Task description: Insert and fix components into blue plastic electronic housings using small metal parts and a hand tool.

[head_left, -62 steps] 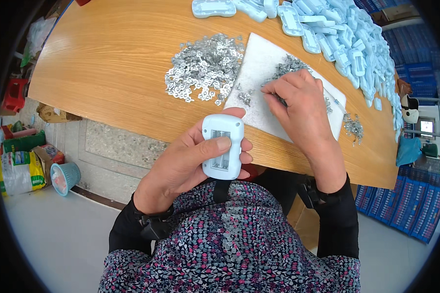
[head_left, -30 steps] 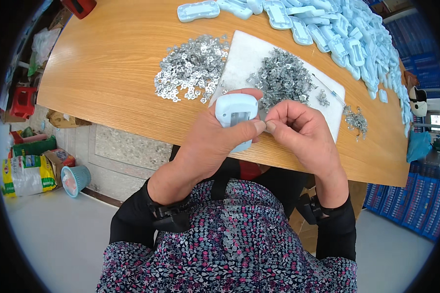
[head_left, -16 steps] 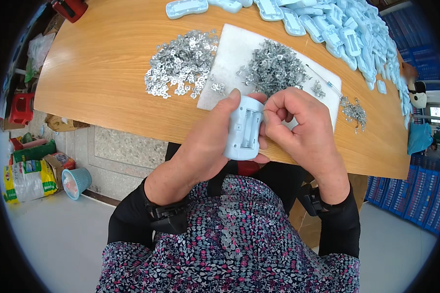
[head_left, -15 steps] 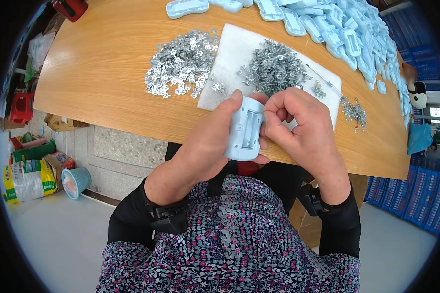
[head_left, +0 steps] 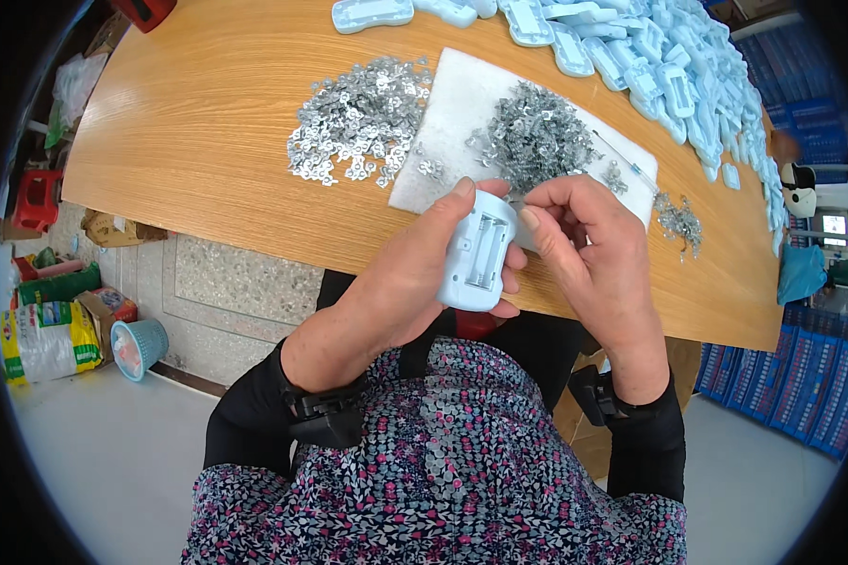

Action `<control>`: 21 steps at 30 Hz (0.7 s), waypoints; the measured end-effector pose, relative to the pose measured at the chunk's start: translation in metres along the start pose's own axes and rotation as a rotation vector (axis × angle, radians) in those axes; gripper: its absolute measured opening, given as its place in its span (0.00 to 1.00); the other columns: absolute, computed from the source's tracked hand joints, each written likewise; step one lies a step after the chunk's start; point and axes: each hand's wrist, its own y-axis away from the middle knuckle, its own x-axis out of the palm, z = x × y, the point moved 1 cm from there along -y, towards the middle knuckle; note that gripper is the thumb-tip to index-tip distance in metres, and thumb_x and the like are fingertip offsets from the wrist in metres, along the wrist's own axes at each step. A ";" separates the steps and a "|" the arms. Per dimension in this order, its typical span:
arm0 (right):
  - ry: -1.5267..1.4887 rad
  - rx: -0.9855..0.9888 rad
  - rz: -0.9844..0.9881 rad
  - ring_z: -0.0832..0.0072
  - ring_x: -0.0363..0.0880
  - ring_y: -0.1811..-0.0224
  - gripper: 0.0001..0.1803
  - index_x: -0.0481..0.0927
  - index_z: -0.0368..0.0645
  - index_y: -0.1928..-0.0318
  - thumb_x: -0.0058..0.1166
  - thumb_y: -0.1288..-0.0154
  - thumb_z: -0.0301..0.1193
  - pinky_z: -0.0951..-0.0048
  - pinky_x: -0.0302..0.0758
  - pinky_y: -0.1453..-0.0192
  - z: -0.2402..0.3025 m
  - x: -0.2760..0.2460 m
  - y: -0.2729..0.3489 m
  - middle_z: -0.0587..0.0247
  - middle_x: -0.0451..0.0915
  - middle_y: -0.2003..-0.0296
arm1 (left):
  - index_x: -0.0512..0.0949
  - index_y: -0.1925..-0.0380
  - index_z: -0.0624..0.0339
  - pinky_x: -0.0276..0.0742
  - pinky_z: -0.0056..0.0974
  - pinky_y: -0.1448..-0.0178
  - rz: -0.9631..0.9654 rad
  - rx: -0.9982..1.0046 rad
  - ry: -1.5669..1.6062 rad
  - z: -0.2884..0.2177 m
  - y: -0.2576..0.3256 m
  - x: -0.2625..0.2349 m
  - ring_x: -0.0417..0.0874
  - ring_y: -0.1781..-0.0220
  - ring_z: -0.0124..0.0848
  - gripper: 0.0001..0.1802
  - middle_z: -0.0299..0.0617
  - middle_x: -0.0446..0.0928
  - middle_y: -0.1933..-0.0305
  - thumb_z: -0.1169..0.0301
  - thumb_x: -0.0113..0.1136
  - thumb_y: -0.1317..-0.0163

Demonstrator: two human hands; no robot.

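Worktable [head_left: 188, 113]: wood-grain top, its edges bowed by the lens; loose stock lies in separate groups, presumably to prevent mixing.
White pad [head_left: 450, 113]: flat on the wood, set at an angle; its pale face probably makes small metal easier to spot.
Metal pile [head_left: 540, 137]: heaped on the pad, single pieces too small to identify; apparently placed within short reach.
Flat metal pieces [head_left: 358, 122]: own heap on bare wood, left of the pad.
Side scatter [head_left: 678, 223]: small metal bits on the wood, just beyond the pad's right edge.
Thin tool [head_left: 633, 168]: slender, lying along the pad's far right side; likely parked clear of the pile.
Casing heap [head_left: 674, 80]: pale blue shells massed at far right, seemingly to free the nearer surface.
Held casing [head_left: 478, 252]: tilted, over the table's near edge in this view, open compartment facing the camera.
Left hand [head_left: 410, 264]: wrapped around the casing, thumb at its upper left; this grip appears to leave the compartment uncovered.
Right hand [head_left: 595, 240]: thumb and forefinger nearly meeting, just beside the casing's upper right; cannot tell whether they pinch a piece.
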 end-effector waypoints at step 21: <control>-0.377 0.288 0.185 0.87 0.78 0.64 0.05 0.80 0.35 0.55 0.58 0.28 0.23 0.82 0.75 0.59 -0.003 0.007 0.010 0.69 0.82 0.65 | 0.55 0.26 0.61 0.87 0.43 0.59 0.042 -0.100 -0.080 0.005 0.000 0.001 0.86 0.63 0.38 0.34 0.49 0.81 0.60 0.47 0.31 0.20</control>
